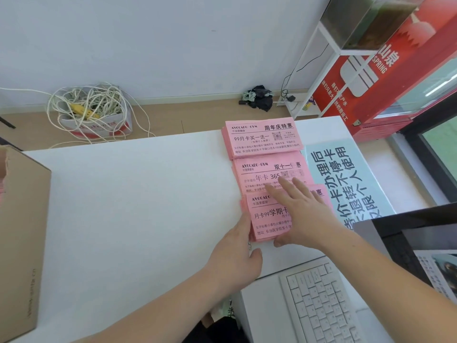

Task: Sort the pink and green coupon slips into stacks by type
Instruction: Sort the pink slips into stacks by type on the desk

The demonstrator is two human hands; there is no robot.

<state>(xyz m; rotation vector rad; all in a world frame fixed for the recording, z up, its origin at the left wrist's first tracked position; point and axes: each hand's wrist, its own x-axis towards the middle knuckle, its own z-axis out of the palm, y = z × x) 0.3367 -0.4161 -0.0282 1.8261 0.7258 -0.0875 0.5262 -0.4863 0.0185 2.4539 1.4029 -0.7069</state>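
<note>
3 pink stacks sit in a row on the white tabletop (138, 194), each w/ a different headline. The near stack (265, 220) is under the hands, the mid stack (262, 173) is at its 12 o'clock, and the far stack (262, 138) is at 12 again. Near and mid stacks touch or overlap at the shared edge; can't tell which. No green slips in view. The pale sheet (351, 174) at 3 o'clock looks like a notice w/ big characters, not a coupon.

L hand (237, 243): grip wide, fingers laid against the near stack's 9 o'clock edge, thumb off its near corner, nothing held. R hand (304, 214): grip wide and flat, palm pressing the near stack, fingertips (273, 188) reaching onto the mid stack. Looks like squaring-up.

Risks:
- R fingertips rest on the mid stack's top slip, so any slide toward 6 o'clock prob drags it onto the near stack and mixes types.
- A slip at the near stack's 1 o'clock corner sits skewed; a sideways push from the L hand could fan the pile toward 3 o'clock instead of truing it.
- Thin paper and loose piles: lifting the R palm fast may take the top slip w/ it.
- Keyboard (319, 305) at 5 o'clock crowds the forearm.
</note>
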